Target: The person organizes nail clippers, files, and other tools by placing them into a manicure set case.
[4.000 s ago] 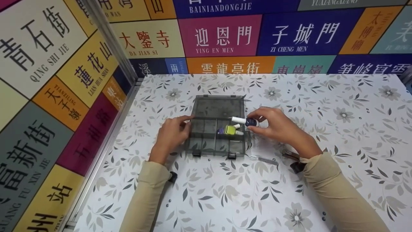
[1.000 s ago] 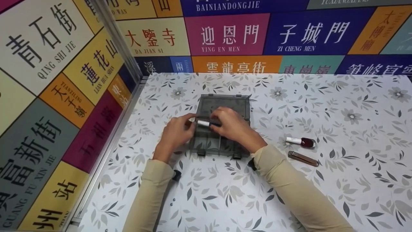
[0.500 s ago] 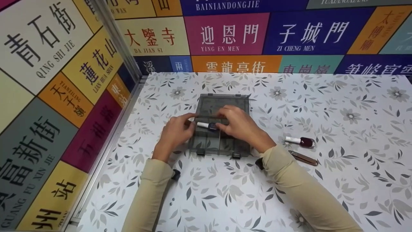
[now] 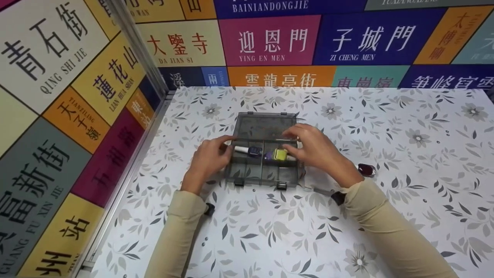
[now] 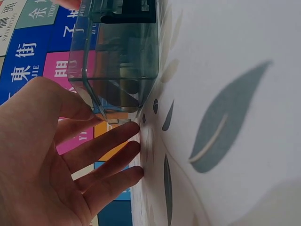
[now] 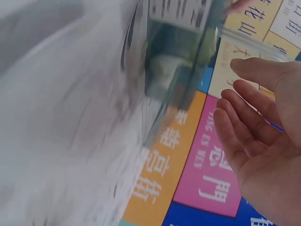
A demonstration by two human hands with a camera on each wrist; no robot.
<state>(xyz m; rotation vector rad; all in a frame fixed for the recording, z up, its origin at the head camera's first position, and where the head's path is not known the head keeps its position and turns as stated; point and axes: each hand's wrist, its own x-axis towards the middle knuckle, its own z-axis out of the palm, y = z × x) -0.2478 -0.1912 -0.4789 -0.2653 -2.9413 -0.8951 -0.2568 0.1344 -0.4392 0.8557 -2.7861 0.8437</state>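
Observation:
A smoky see-through compartment box [image 4: 266, 127] lies open on the table. In its left upper compartment rests a dark blue nail polish bottle [image 4: 254, 151] with a white cap. The right compartment holds a yellow-green bottle [image 4: 280, 155] and a purple one [image 4: 268, 156]. My left hand [image 4: 208, 160] touches the box's left side; in the left wrist view its thumb is at the box corner and the other fingers stretch out. My right hand [image 4: 318, 148] hovers at the box's right edge, fingers loosely bent, palm empty in the right wrist view.
A dark red nail polish bottle [image 4: 366, 170] lies right of the right forearm, its cap hidden. A slim greyish flat thing [image 4: 322, 190] lies by the right cuff. Printed sign panels [image 4: 270, 42] stand behind and to the left of the flowered tabletop [image 4: 247, 239].
My right hand set the dark blue nail polish bottle into the left compartment, let go of it and moved right. My left hand stays at the box's left side.

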